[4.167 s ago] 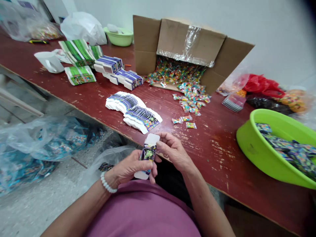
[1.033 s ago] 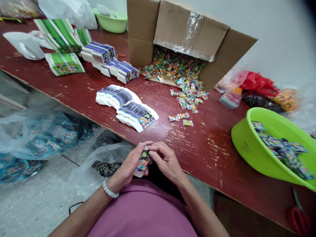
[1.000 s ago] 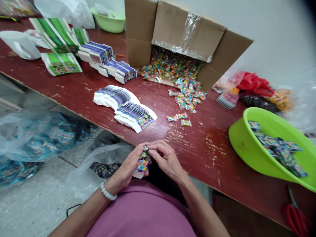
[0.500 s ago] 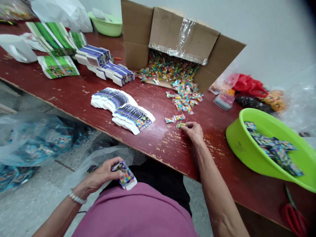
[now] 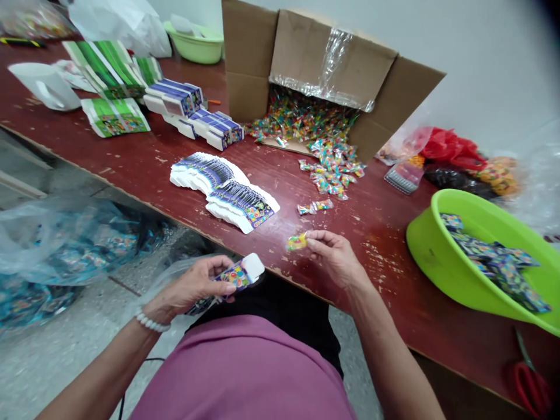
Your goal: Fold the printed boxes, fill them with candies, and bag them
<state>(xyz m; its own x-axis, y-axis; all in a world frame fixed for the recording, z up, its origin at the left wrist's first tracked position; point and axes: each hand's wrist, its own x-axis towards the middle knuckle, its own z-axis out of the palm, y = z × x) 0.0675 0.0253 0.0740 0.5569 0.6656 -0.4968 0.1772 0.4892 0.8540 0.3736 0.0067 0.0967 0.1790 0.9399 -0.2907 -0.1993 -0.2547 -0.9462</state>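
Note:
My left hand (image 5: 201, 286) is closed around a small printed purple candy box (image 5: 238, 275), whose white end flap sticks out toward the right. Between the thumb and fingertips of my right hand (image 5: 333, 256) is a clear-wrapped candy packet (image 5: 297, 241) with yellow contents, held just above the table edge and apart from the box. Two more wrapped candies (image 5: 315, 206) lie on the red table beyond it. Flattened purple cartons (image 5: 236, 192) are fanned out to the left of them.
A cardboard box (image 5: 332, 64) lies open, spilling a heap of wrapped candies (image 5: 335, 166). At right stands a green basin (image 5: 431, 251) holding filled-looking purple boxes, with red scissors (image 5: 527, 382) near it. Bundled cartons (image 5: 214, 127) and a white mug (image 5: 46, 87) sit at left.
My right hand has lifted the candy packet off the table and brought it toward me and left. My left hand has raised the box and moved it right, nearer the table edge.

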